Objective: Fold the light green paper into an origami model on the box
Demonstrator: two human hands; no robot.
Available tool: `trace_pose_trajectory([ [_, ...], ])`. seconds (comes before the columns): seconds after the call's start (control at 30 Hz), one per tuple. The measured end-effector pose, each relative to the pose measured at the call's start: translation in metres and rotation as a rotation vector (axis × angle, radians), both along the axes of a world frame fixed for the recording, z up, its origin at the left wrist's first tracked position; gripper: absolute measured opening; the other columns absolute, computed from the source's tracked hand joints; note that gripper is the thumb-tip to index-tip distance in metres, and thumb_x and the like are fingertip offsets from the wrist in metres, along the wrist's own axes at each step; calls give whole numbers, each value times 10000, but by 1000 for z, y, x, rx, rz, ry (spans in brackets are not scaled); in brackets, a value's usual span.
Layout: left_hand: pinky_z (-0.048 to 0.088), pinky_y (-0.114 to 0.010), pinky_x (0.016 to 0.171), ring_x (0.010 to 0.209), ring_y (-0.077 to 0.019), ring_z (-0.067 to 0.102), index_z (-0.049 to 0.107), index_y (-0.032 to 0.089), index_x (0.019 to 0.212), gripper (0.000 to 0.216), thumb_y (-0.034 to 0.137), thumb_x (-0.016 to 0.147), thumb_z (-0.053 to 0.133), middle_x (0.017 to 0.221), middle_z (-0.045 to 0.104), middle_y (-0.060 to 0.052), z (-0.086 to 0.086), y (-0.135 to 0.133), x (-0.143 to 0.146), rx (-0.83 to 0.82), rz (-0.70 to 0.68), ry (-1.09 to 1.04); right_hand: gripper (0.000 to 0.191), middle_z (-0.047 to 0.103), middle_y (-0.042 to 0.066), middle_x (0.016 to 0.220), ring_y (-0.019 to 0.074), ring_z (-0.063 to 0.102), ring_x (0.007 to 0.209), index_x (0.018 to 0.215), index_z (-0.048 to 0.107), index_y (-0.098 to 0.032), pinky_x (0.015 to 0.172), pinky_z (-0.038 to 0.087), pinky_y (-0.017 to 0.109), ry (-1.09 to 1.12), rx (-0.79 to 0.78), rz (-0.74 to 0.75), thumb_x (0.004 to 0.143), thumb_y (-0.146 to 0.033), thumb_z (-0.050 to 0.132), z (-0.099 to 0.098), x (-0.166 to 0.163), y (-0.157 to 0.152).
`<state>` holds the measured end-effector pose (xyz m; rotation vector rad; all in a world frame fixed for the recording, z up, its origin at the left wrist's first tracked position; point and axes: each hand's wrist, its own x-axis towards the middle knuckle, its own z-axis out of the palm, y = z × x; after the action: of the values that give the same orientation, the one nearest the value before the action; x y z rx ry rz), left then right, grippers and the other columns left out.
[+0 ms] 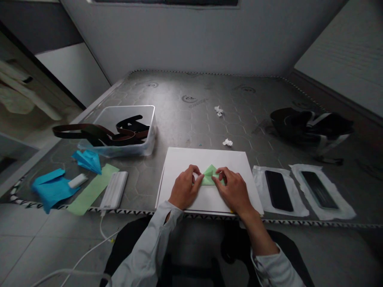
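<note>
Left hand: the left hand (184, 190) is resting on the white board (209, 159), fingers curled and pressing down on the left corner of the green paper (208, 178).
Right hand: the right hand (233, 190) is pinching the right side of the same paper, fingertips closed on a fold.
Green paper: it is lying near the middle of the board, between both hands, already showing a pointed, triangular shape.
Progress: several folds are looking done, judging by the layered point; the piece is not yet reading as a finished figure, so more folding seems left.
Other paper: blue folded pieces (86, 160), a flat blue sheet (52, 189) and a pale green strip (91, 191) are lying to the left, well apart.
Surface: everything is sitting on a bare grey mattress (191, 103) with a quilted pattern, not a bench.
Nearby: a clear tub (128, 149) holding belts (101, 133), a white power bank (115, 190), two phones (279, 190) on white wrappers, a dark bundle (311, 125), paper scraps (227, 142).
Room: plain pale walls are closing in behind; grey floor tiles below.
</note>
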<state>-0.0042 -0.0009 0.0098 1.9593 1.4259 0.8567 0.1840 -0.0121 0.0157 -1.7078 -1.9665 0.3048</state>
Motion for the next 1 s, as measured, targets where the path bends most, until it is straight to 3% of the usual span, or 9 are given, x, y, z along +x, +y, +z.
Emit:
trace_pose_trajectory([
  [0.1, 469, -287, 713, 716, -154, 594, 600, 217, 958, 97, 268, 885, 561, 875, 624, -14, -3, 1, 0, 58, -45, 59, 146, 628, -17, 706, 169, 588, 691, 903, 598, -224, 684, 373, 285, 6, 14, -53, 895, -366, 566, -4, -5, 0],
  [0.17, 479, -302, 776, 800, -157, 605, 648, 242, 1015, 157, 235, 882, 564, 1029, 622, -32, -6, 2, -1, 105, -86, 109, 149, 635, -4, 747, 174, 586, 740, 944, 642, -242, 711, 373, 290, -20, 7, -6, 919, -349, 542, -6, -6, 0],
  [0.27, 482, -315, 784, 812, -155, 603, 636, 283, 1157, 281, 227, 900, 540, 1103, 610, -36, -9, 2, -1, 148, -109, 191, 210, 634, 11, 799, 180, 581, 791, 1066, 680, -302, 719, 372, 298, -100, 0, 64, 940, -318, 513, -5, -4, 0],
  [0.4, 474, -325, 785, 797, -147, 597, 610, 284, 1207, 311, 225, 921, 502, 1126, 599, -41, -5, 0, -1, 167, -142, 256, 353, 635, 39, 881, 202, 583, 832, 1260, 590, -300, 732, 411, 321, -185, -20, 152, 914, -357, 552, -1, 3, 0],
  [0.53, 476, -359, 816, 834, -175, 592, 587, 257, 1227, 364, 334, 872, 598, 1151, 598, -50, -1, -1, -1, 158, -161, 262, 514, 632, 60, 960, 223, 586, 865, 1332, 514, -286, 771, 470, 359, -190, -42, 257, 852, -427, 629, 3, 11, 0],
  [0.67, 471, -377, 858, 927, -212, 564, 608, 255, 1188, 374, 332, 826, 662, 1109, 609, -54, -1, -2, 0, 186, -129, 246, 447, 629, 70, 949, 221, 593, 859, 1330, 516, -268, 783, 508, 368, -176, -15, 269, 900, -375, 570, 3, 15, 0],
  [0.87, 470, -360, 856, 937, -203, 570, 642, 252, 1116, 234, 293, 894, 582, 1034, 627, -47, -1, -1, 1, 176, -89, 202, 301, 623, 85, 1100, 234, 581, 990, 1228, 592, -265, 859, 530, 387, -180, 60, 266, 942, -297, 503, 2, 12, 0],
  [1.0, 468, -355, 845, 929, -200, 588, 638, 245, 1111, 223, 299, 914, 547, 1007, 633, -44, 0, -1, 2, 159, -76, 190, 322, 654, 86, 1152, 255, 584, 1042, 1205, 609, -233, 894, 522, 425, -228, 66, 282, 903, -159, 524, 1, 5, -1],
])
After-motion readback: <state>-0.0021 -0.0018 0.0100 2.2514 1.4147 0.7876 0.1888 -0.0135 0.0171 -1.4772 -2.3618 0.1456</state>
